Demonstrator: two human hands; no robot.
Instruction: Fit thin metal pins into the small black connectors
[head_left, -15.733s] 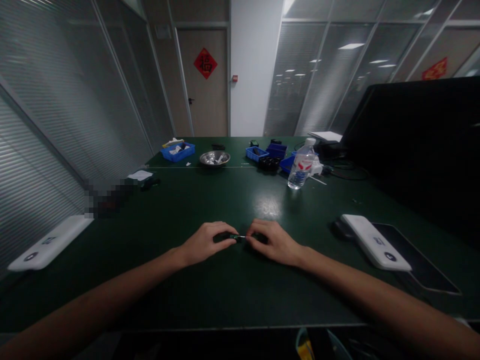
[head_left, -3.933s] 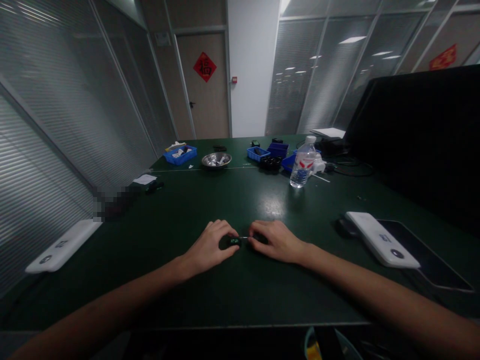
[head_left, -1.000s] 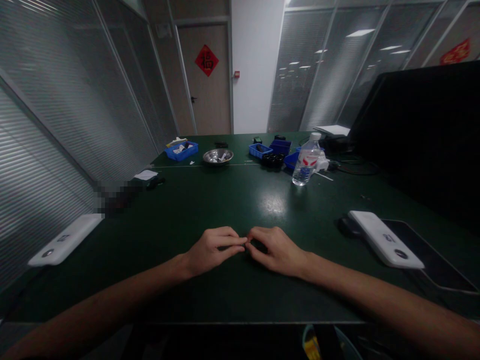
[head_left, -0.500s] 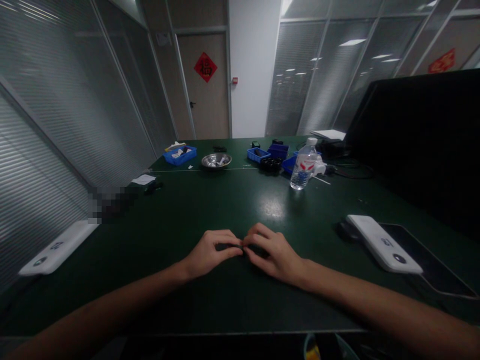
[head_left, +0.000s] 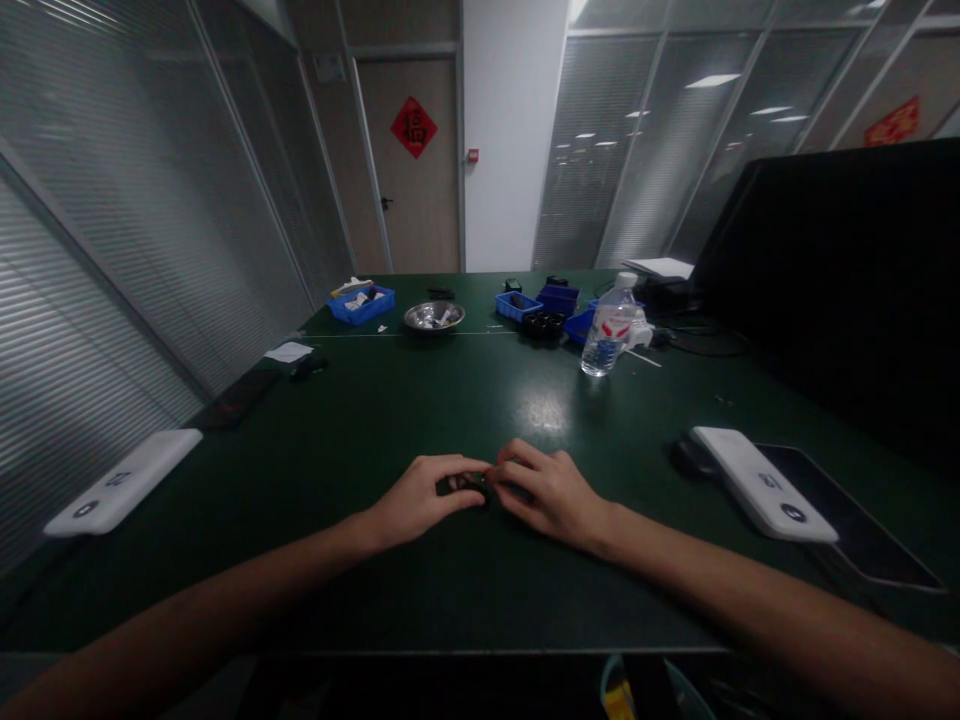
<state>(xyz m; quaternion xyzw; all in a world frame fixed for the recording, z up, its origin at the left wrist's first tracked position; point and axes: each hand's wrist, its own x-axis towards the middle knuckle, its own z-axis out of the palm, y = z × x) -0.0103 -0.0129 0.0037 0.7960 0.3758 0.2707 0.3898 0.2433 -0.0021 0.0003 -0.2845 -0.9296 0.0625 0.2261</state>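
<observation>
My left hand point(head_left: 429, 496) and my right hand point(head_left: 553, 498) meet fingertip to fingertip low over the green table point(head_left: 360, 420). A small dark object point(head_left: 480, 482) sits between the fingertips, too small and dim to name. Around it, the thumb and forefinger of my left hand are curled with a gap between their tips. My right hand has its fingers bent and closed together against the object's right side. Its fingertips are partly hidden.
White devices lie at left point(head_left: 124, 482) and right point(head_left: 763, 484). Farther back stand a water bottle point(head_left: 609, 325), a metal bowl point(head_left: 434, 329), blue trays point(head_left: 361, 307), and black parts point(head_left: 544, 327). A large black monitor point(head_left: 847, 290) rises at right.
The left thumb and forefinger have parted somewhat, showing more of the space between them. Both hands stay at nearly the same place. The view has shifted slightly.
</observation>
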